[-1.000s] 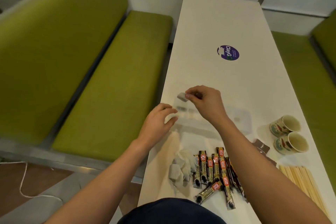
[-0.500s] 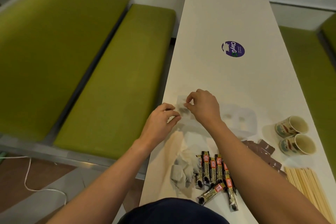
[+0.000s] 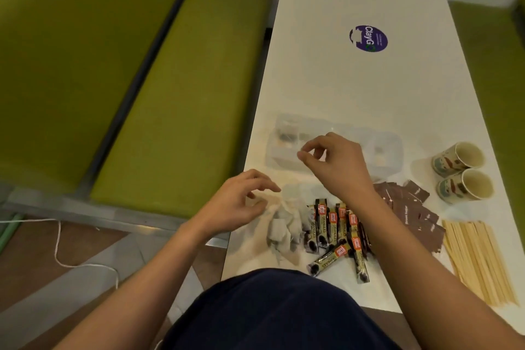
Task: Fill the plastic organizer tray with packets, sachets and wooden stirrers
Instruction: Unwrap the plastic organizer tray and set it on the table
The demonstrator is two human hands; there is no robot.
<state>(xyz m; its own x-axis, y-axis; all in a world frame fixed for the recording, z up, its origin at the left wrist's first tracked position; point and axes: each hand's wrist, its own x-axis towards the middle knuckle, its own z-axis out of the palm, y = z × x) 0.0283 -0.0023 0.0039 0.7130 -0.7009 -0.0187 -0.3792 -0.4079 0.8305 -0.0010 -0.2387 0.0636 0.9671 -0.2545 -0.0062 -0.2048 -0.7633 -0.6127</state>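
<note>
The clear plastic organizer tray (image 3: 377, 139) lies across the white table (image 3: 355, 79). One pale sachet (image 3: 287, 136) sits in its left compartment. My right hand (image 3: 338, 167) hovers over the tray's front edge with thumb and forefinger parted and nothing between them. My left hand (image 3: 238, 202) rests, fingers loosely curled, on the left side of a heap of pale grey sachets (image 3: 284, 224). Black-and-gold stick packets (image 3: 335, 233) lie beside the heap. Brown sachets (image 3: 409, 207) and a bundle of wooden stirrers (image 3: 480, 258) lie further right.
Two paper cups (image 3: 460, 173) lie on their sides at the table's right edge. A purple round sticker (image 3: 368, 38) marks the far tabletop. A green bench (image 3: 176, 94) runs along the left, another green seat (image 3: 494, 71) along the right. A white cord (image 3: 59, 247) trails on the floor.
My right hand has let go of the sachet in the tray's left compartment and drawn back. My left hand moved from the tray's edge down onto the pale sachet heap.
</note>
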